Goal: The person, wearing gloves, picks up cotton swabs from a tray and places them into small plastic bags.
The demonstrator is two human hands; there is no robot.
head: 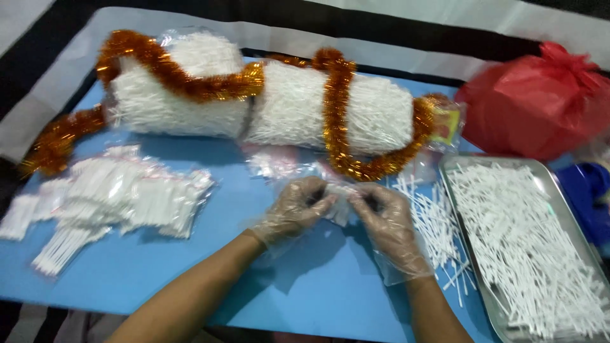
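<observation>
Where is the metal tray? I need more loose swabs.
In the head view, the metal tray sits at the table's right edge, below the red bag, beside the right hand.

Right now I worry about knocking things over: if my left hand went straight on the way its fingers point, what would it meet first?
Your left hand points right, at the small clear bag pinched between both hands; just beyond is your right hand.

Bright, even light from overhead; the flat blue plastic tabletop (pixel 305 279) glows cleanly. Soft shadow pools right under the glove-covered left hand (pixel 293 211) and right hand (pixel 389 222). The whole view is smeared with motion blur, and white glare catches the rectangular steel tray's rim (pixel 467 238).
</observation>
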